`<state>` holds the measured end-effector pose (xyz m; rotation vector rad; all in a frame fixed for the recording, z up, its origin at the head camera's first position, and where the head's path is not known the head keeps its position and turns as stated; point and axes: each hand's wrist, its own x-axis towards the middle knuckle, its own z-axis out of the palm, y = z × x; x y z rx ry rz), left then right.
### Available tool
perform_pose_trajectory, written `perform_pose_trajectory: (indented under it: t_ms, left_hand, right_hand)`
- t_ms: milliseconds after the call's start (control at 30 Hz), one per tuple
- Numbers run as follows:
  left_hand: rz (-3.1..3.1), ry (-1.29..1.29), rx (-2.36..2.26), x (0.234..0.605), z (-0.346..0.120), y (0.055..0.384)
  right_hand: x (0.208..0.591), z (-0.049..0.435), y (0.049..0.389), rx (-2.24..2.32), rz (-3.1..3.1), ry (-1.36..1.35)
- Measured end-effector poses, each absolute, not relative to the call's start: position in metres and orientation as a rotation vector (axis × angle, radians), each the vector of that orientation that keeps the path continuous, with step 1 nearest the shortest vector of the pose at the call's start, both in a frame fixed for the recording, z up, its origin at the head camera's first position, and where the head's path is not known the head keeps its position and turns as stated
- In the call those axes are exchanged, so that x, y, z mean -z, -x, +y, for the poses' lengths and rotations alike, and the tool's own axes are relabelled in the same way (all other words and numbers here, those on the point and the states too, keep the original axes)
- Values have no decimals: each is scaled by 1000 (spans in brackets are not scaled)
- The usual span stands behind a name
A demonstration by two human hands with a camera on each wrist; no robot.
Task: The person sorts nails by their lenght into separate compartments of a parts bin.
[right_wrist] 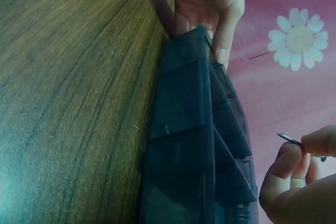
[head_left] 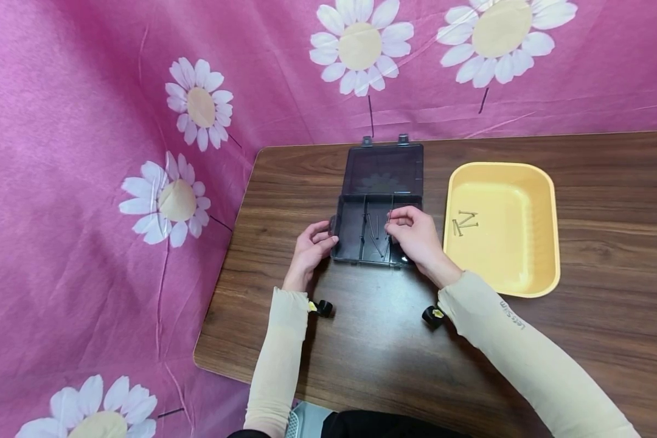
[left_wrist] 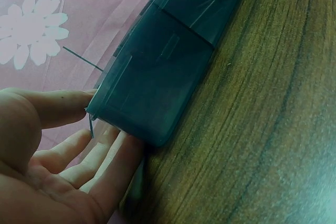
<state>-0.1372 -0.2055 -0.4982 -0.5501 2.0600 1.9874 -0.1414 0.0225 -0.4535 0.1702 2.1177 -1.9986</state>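
A dark translucent divided box [head_left: 348,234] lies with its lid [head_left: 383,170] folded back behind it. My left hand [head_left: 309,248] grips the box's left side; the left wrist view shows the thumb at the rim and fingers [left_wrist: 121,166] against the side wall. Over the box's right part, my right hand [head_left: 418,238] pinches a thin metal nail [right_wrist: 290,139] between thumb and fingertips. Several nails [head_left: 370,226] lie loosely in the middle compartment, while the left compartment shows none. My right hand partly hides the right compartment.
To the right of the box stands a yellow plastic basin [head_left: 506,243], with several nails [head_left: 465,221] near its left wall. The wooden table [head_left: 372,347] meets a pink flowered cloth [head_left: 274,73] at the back and left.
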Motion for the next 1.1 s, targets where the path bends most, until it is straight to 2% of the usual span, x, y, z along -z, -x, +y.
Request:
perform_pose_trajectory:
  t_ms: [1100]
  left_hand:
    - [2068,546,-1957,497,-207,137]
  right_hand:
    - [475,21,148,1816,2189,-237]
